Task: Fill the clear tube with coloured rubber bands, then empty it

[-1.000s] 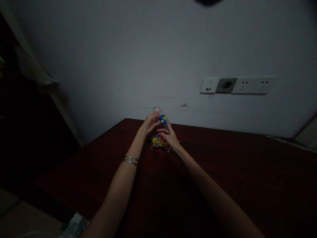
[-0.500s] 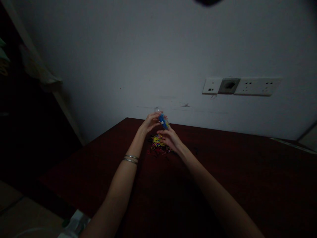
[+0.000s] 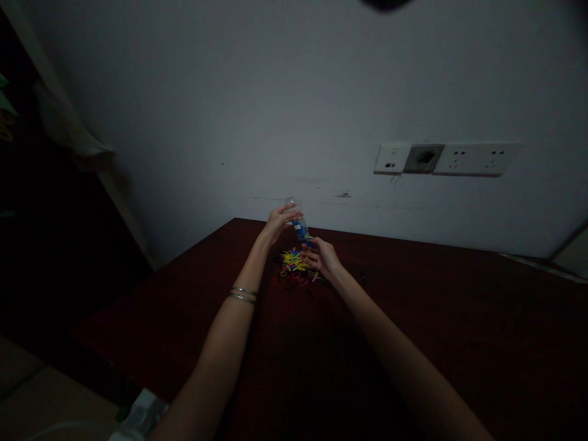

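My left hand (image 3: 278, 222) is closed around the upper part of a clear plastic bottle (image 3: 301, 229) with blue on its side. The bottle is tilted, its lower end pointing down to the right. At that end my right hand (image 3: 325, 256) has its fingers curled in, with a bit of yellow and blue at the fingertips; what exactly they grip is too small to tell. Below both hands lies a loose pile of small coloured elastic bands (image 3: 293, 262), mostly yellow, with red, black and purple ones around it.
The dark red table (image 3: 395, 306) meets a grey wall (image 3: 257, 110). A row of sockets (image 3: 473, 159) is on the wall at the right. A small dark object (image 3: 363, 277) lies right of the pile. A whitish item (image 3: 142, 411) shows low at the left, beside my forearm.
My right hand has moved slightly right and down, to the bottle's lower end. The bottle has shifted a little to the left, still in my left hand.
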Demonstrator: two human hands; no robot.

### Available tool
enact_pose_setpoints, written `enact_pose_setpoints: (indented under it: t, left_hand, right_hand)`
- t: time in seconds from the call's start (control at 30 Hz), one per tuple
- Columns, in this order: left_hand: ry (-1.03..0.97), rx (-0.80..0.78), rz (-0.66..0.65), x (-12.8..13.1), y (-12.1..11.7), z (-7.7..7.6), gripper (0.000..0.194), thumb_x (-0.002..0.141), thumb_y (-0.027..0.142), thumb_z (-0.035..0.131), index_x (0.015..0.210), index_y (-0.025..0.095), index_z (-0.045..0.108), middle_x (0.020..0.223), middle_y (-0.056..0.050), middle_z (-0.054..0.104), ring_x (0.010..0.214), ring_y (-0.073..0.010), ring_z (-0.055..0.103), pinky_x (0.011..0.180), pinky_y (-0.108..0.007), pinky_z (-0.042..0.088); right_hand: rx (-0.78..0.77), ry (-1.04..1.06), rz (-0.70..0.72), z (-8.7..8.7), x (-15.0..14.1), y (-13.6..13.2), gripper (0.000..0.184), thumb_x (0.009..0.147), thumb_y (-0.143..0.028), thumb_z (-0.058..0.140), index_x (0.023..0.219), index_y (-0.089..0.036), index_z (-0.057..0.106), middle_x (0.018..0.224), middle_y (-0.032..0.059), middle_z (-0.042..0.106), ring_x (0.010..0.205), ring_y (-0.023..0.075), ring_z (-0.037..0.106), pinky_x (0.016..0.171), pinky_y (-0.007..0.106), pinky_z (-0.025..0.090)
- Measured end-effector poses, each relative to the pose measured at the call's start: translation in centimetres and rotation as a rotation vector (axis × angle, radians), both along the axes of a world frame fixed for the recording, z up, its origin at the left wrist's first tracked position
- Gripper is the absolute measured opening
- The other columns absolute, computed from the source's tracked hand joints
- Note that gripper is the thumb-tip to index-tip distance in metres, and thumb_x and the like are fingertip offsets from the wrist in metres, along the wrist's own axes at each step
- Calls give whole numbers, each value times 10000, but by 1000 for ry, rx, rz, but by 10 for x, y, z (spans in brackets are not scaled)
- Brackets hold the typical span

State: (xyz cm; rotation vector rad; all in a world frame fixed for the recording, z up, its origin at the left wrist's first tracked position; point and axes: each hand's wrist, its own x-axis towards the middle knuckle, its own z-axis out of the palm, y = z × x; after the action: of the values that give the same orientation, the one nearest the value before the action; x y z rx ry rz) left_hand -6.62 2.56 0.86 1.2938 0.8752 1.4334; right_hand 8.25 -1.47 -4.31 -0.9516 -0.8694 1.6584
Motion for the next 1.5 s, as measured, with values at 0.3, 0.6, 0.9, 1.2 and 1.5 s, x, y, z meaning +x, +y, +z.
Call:
enact_pose_setpoints:
  t: [0.3,0.6,0.9,1.2,1.5]
  left_hand:
    - [59,95,54,3,-8,11,472,584,147,712,1042,160,597,840,-82,653,811,-182,611,703,-278,426]
    - [131,191,117,9,-3,9,395,565,162,728,934,151,588,674,-13,589,690,-145,567,709,-288,426]
    - [209,175,63,8,-1,4,417,577,192,727,966,154,582,672,-13,563,703,-145,557,696,-281,408]
    - [229,178,47,8,-1,-1,333,587,253,733,866,149,584,606,3,545,563,-110,504,592,-258,387]
    - [204,161,88,7,4,-1,410,606,262,720,972,151,571,700,-26,596,680,-142,567,667,-271,415]
  right_hand:
    - [577,-623,-137,-18,-1,18,147,665,-273,507,657,-180,620,649,4,620,652,150,579,640,268,461]
    - [673,-740,-181,-19,0,12,225,634,-175,520,854,-187,566,674,-22,603,624,132,560,640,263,442]
    - [720,-752,-128,-12,6,11,126,680,-223,517,705,-189,636,643,6,641,640,158,594,643,277,467]
    - [753,-802,-141,-15,11,18,178,623,-150,513,719,-180,659,661,10,640,627,153,590,600,255,451]
    - [852,-979,-13,12,55,32,245,557,-131,647,790,-190,694,702,29,663,626,162,582,607,271,440]
